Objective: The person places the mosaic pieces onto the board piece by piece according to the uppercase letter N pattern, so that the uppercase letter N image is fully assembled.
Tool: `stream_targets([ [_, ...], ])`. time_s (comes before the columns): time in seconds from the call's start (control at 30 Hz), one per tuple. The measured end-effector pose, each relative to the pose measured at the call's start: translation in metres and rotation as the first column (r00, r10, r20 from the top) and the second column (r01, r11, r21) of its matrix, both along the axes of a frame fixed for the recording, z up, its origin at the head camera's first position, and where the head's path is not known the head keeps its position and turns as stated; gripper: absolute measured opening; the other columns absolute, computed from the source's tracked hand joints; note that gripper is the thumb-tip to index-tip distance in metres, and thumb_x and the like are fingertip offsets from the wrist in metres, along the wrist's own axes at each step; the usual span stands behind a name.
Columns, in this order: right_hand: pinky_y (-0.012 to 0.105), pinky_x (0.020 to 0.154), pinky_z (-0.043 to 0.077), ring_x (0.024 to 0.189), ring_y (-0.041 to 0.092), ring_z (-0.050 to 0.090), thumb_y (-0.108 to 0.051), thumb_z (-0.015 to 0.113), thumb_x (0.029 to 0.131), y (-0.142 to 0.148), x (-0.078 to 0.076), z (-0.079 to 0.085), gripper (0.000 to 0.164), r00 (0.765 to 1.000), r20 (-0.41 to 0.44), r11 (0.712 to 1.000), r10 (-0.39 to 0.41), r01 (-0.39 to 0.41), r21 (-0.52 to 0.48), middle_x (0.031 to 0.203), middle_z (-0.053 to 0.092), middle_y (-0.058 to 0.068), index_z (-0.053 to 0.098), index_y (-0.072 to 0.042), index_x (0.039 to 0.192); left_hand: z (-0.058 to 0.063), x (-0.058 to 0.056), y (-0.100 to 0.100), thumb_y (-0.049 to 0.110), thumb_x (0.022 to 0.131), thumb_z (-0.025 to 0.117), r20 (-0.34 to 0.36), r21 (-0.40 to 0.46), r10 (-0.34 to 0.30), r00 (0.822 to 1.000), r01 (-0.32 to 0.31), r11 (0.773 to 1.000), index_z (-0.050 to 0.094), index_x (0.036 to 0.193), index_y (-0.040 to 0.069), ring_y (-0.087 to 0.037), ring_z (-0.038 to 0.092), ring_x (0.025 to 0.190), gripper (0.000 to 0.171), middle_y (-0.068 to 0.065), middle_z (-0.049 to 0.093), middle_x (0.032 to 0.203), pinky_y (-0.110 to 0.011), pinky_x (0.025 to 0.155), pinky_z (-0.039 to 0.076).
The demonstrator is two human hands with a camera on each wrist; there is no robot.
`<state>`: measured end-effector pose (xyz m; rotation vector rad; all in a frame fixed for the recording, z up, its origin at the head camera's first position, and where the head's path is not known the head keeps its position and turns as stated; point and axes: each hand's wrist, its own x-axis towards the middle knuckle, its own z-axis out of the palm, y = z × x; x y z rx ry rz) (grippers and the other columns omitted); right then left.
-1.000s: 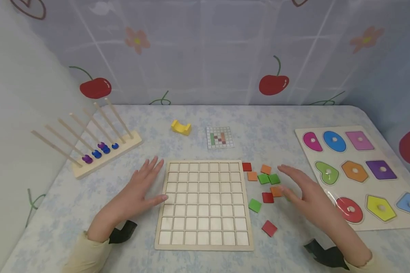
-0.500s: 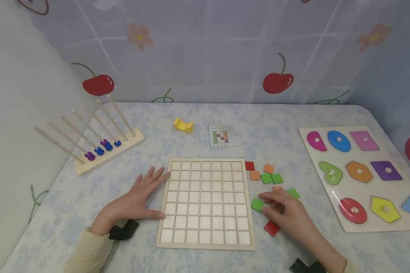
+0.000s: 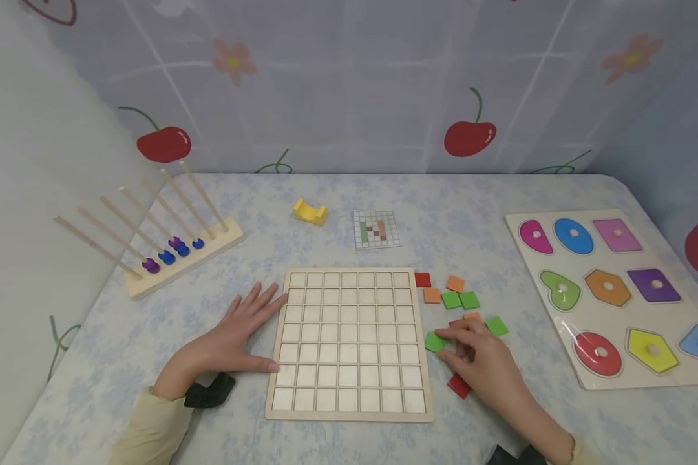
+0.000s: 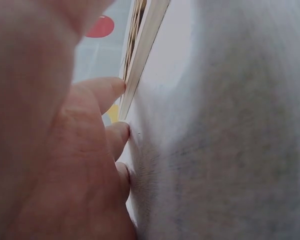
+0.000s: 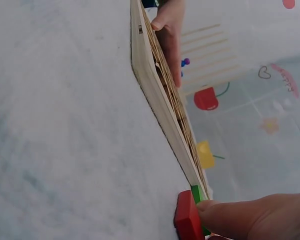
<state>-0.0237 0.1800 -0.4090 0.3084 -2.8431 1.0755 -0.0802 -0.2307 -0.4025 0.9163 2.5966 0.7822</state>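
My left hand (image 3: 232, 339), fingers spread, touches the grid (image 3: 348, 333) at nine o'clock; my right hand (image 3: 488, 365) pinches a green tile (image 3: 433, 342) at three. The puzzle (image 3: 607, 321) at two holds coloured shapes (image 3: 607, 289).

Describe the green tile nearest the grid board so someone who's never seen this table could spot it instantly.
Start with the wooden grid board in the middle of the table and go about halfway down its right edge. Close beside that edge lies a square green tile, at the person's right-hand grip. Unlike the other three green tiles, farther right, it sits next to the board.
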Motion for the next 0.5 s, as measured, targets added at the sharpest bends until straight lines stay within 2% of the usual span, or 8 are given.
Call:
stream_targets([
  [0.2,0.023,0.052,0.038,0.062,0.008,0.043,0.002,0.082,0.068,-0.0014,0.0016,0.0009,0.035,1.0,-0.028,1.0,-0.007,0.007,-0.002,0.081,0.05,-0.005,0.068,-0.013,0.096,-0.0007,-0.0038,0.0009,0.053,0.073,0.074,-0.001,0.006,-0.004,1.0,0.004,1.0,0.019,0.151,0.011,-0.038,-0.007,0.138,0.104,-0.016,0.007,0.154,-0.063,0.1,-0.003],
  [0.33,0.024,0.051,0.039,0.061,0.009,0.044,0.001,0.08,0.07,-0.0027,0.0018,0.0028,0.03,0.999,0.024,0.999,-0.041,0.042,-0.027,0.071,0.049,-0.007,0.065,-0.013,0.091,-0.0008,-0.004,0.0012,0.055,0.072,0.074,0.015,-0.01,0.005,1.0,-0.005,1.0,0.018,0.151,0.013,-0.036,-0.008,0.138,0.105,-0.013,0.005,0.155,-0.061,0.102,-0.004],
  [0.5,0.023,0.055,0.046,0.062,0.009,0.054,-0.002,0.077,0.076,0.0016,-0.005,0.0099,0.019,0.993,0.099,0.993,-0.068,0.076,-0.086,0.075,0.06,-0.008,0.065,-0.013,0.086,-0.0012,-0.0017,0.0006,0.055,0.073,0.073,0.027,-0.013,0.017,0.999,-0.017,1.0,0.017,0.152,0.013,-0.036,-0.008,0.138,0.105,-0.013,0.005,0.155,-0.061,0.102,-0.004],
])
